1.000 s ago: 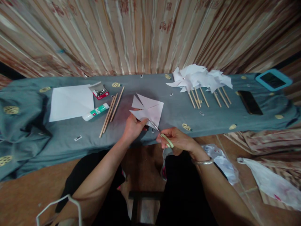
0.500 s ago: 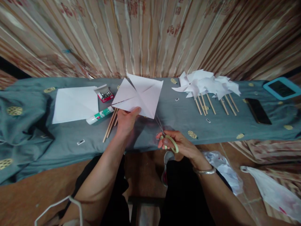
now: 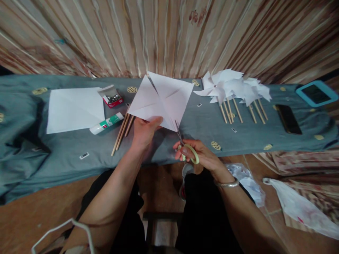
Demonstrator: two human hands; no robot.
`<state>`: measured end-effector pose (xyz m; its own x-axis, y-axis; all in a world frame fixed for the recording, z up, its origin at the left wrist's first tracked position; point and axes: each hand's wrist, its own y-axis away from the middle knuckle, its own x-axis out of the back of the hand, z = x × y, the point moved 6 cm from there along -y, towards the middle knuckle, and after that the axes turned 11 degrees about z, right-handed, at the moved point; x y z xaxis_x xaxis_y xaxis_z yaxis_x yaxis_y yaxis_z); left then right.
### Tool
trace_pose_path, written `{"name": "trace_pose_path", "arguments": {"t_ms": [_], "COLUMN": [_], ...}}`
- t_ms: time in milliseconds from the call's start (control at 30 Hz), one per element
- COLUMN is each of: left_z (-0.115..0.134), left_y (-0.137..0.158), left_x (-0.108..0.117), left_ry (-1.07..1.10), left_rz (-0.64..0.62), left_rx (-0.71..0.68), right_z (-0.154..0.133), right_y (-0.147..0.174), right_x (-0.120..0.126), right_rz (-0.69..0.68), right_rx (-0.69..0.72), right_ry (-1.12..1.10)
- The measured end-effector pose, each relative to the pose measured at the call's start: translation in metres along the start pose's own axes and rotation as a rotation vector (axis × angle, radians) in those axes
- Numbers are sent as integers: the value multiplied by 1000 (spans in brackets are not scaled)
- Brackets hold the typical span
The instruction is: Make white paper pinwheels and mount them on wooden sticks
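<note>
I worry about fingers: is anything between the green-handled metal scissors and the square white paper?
Nothing visible is in the way. The green-handled scissors in the right hand overlap the near corner of the white paper; the left hand grips its near edge, apart from them.

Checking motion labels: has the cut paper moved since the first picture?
Yes: upward in view; the cut paper now sits higher against the glue stick.

Place: likely a home | landmark: cloth-covered table [image 3: 206, 121] | patterned curtain [image 3: 159, 35] behind table | tiled floor [image 3: 34, 213] below table | phone [image 3: 288, 119] on table's right end
</note>
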<state>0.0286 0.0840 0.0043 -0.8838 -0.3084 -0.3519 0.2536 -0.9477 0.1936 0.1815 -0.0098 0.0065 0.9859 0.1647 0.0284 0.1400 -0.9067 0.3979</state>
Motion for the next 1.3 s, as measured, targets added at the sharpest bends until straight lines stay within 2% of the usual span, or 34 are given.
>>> {"name": "trace_pose_path", "arguments": {"t_ms": [300, 567, 1300], "left_z": [2, -2, -2], "left_y": [5, 2, 2], "left_x": [-1, 1, 4], "left_ry": [9, -25, -57], "left_rz": [5, -1, 6], "left_rx": [35, 2, 25], "right_z": [4, 2, 2], "right_y": [-3, -2, -1], "right_x": [0, 0, -1], "right_rz": [-9, -3, 37], "right_rx": [-20, -9, -48], "right_ry": [-27, -13, -50]}}
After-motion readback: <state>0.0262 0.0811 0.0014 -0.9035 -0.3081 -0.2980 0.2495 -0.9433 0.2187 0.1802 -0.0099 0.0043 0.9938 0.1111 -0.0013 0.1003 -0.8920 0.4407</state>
